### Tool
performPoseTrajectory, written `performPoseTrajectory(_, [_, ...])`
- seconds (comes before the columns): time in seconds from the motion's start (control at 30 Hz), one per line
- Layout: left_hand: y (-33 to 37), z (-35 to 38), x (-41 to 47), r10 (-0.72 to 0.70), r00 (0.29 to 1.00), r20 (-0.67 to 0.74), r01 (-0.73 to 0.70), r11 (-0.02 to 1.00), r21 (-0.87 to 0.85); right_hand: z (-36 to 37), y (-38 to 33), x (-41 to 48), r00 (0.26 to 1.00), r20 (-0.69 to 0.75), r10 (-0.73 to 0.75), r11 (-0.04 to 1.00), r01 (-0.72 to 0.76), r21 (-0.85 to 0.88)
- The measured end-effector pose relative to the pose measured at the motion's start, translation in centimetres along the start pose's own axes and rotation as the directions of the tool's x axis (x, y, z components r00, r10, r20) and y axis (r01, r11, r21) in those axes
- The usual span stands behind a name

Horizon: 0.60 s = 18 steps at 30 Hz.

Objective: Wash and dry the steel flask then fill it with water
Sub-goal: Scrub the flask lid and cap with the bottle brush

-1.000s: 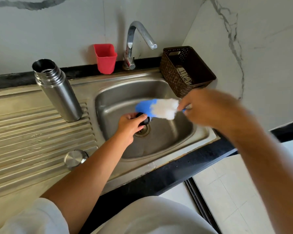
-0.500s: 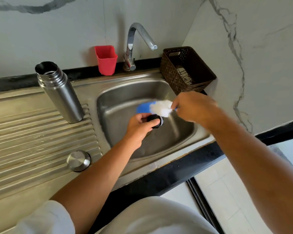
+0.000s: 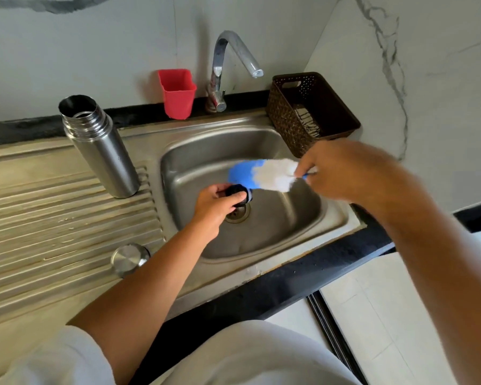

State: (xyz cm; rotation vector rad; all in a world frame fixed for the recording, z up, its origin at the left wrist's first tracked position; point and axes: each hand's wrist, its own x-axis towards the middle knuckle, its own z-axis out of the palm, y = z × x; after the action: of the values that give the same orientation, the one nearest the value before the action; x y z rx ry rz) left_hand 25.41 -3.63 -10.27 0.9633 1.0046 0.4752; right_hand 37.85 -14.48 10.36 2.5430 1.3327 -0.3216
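The steel flask (image 3: 102, 147) stands open and upright on the ribbed drainboard, left of the sink basin (image 3: 275, 226). Its round steel cap (image 3: 129, 259) lies lower on the drainboard. Over the drain, my left hand (image 3: 215, 208) grips a small black stopper (image 3: 238, 192). My right hand (image 3: 345, 170) holds the handle of a bottle brush (image 3: 261, 176) with a blue and white bristle head; the head lies just above the stopper. The brush is blurred.
A chrome tap (image 3: 233, 62) arches over the basin from the back ledge. A red cup (image 3: 177, 93) stands left of it. A brown woven basket (image 3: 311, 112) with a cloth inside sits at the back right. A black counter edge (image 3: 289, 290) runs along the front.
The brush head has swung up and to the right, off the stopper. My left hand with the stopper has dropped back over the drain.
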Motion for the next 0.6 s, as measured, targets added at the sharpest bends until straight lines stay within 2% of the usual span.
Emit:
performPoseTrajectory(0.1, [-0.1, 2.0, -0.9, 0.028, 0.996, 0.091, -0.033, 0.998, 0.061, 3.0, -1.8, 1.0, 0.997, 0.077, -0.002, 1.000, 0.003, -0.007])
performPoseTrajectory(0.27, [-1.1, 0.8, -1.6, 0.040, 0.989, 0.139, -0.040, 0.999, -0.002, 3.1, -0.6, 1.6, 0.997, 0.072, 0.041, 0.985, -0.052, 0.166])
performPoseTrajectory(0.4, [-0.7, 0.7, -1.5, 0.000, 0.986, 0.164, 0.010, 0.998, -0.058, 3.5, -0.5, 1.0, 0.999, 0.036, 0.009, 0.982, -0.016, 0.188])
performPoseTrajectory(0.6, [-0.9, -0.5, 0.4, -0.080, 0.997, -0.014, 0.078, 0.989, -0.123, -0.6, 1.7, -0.2, 0.998, -0.045, 0.034, 0.991, -0.029, 0.128])
